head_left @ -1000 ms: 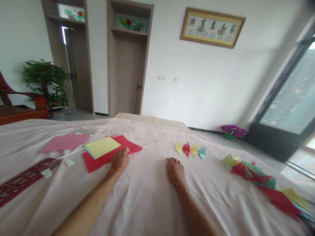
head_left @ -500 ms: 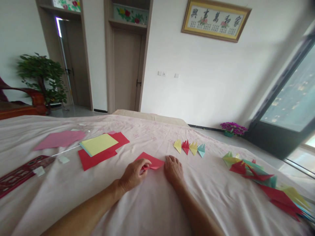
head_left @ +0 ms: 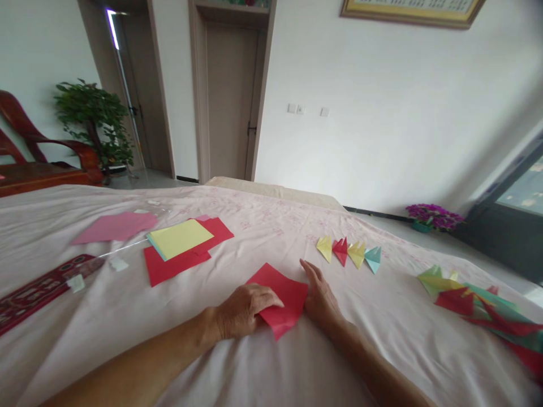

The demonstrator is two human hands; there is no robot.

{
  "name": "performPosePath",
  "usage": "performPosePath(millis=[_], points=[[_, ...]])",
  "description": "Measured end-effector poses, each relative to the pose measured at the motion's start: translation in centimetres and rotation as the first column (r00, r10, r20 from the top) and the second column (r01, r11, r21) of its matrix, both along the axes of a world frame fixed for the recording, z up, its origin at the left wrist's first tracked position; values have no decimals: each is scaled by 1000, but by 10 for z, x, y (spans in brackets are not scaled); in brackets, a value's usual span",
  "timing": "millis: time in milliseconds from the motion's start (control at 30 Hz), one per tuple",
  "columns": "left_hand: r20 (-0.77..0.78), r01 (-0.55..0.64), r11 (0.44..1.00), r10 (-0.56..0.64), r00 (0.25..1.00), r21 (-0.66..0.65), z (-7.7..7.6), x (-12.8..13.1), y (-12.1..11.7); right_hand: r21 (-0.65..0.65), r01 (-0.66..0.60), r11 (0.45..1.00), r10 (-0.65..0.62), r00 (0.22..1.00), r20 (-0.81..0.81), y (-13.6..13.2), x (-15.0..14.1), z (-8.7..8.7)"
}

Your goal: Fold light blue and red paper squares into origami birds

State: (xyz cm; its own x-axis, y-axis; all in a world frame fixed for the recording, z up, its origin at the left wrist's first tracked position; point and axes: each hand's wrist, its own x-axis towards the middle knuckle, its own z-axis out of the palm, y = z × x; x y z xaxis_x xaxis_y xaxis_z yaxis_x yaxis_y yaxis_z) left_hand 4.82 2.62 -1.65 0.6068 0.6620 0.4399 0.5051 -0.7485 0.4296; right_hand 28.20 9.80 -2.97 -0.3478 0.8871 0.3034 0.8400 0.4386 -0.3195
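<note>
Holding red paper (head_left: pixel 292 295) in the left fingers (head_left: pixel 266 296)

The red sheet (head_left: pixel 292 297) is smooth matt paper, the cover (head_left: pixel 203 373) creased cloth, the armchair (head_left: pixel 90 164) glossy wood.

I'm riding one wide view here, worn at head height over the near side of the cloth-covered surface (head_left: pixel 271 226), facing forward and down, with the left forearm (head_left: pixel 139 362) and right forearm (head_left: pixel 377 362) running in from the bottom edge! The left hand (head_left: pixel 244 308) and right hand (head_left: pixel 324 302) sit close to me, low and near the middle, while my sightline carries on over the cloth to the distant door (head_left: pixel 231 102) and white wall (head_left: pixel 382 113), the top edge slicing the framed panel (head_left: pixel 411 8).
</note>
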Motion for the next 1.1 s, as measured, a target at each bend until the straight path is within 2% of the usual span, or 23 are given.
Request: performPosePath(millis=[67,133,233,400,633,833,967,1100], points=[[-28,-23,1000,23,999,1,-4,-2,4,55,-150,987,151,988,-20,-4,1,3],[-71,-49,999,51,996,24,-9,-4,7,81,-322,943,319,946,57,-9,2,7],[-137,-61,992,77,988,113,-11,-6,11,57,-437,898,427,894,133,-13,5,12],[-239,-48,968,109,965,247,-12,-19,21,62,-406,912,394,907,150,-12,19,14],[-100,-197,971,211,972,138,-16,-30,31,67,-366,928,354,923,150,-19,21,21],[-6,-165,978,167,986,126,-9,-28,27,7,-411,912,411,911,-29,-18,15,25],[12,-230,973,230,973,11,-7,-26,29,-87,-323,942,313,943,-112,-12,18,23],[-38,-334,942,333,942,-30,-5,-23,31,-168,-165,972,138,977,-163,-8,20,15]])
